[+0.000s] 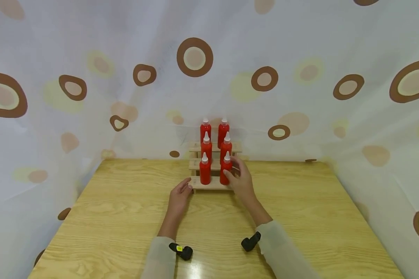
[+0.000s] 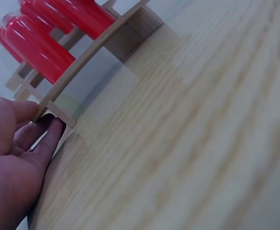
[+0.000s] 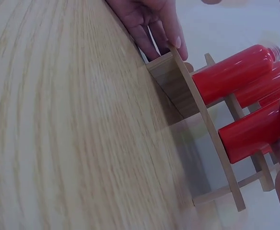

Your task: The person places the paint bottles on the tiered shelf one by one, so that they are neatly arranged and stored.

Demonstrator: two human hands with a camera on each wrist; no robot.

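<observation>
A three-step wooden rack [image 1: 212, 186] stands against the back wall and carries red squeeze bottles with white pointed caps, two on each step. My right hand [image 1: 243, 185] holds the front right bottle [image 1: 225, 177], thumb in front and fingers behind it. That bottle's base is at the lowest step in the right wrist view. With thumb and fingers my left hand [image 1: 178, 197] grips the left end of the lowest step, beside the front left bottle [image 1: 205, 173]. The left wrist view shows its fingers [image 2: 46, 139] by the rack's leg.
Two bottles stand on the middle step, among them the left one [image 1: 206, 150], and two on the top step, among them the right one [image 1: 223, 133]. A patterned sheet [image 1: 209, 97] hangs behind and at both sides of the wooden table [image 1: 300, 201].
</observation>
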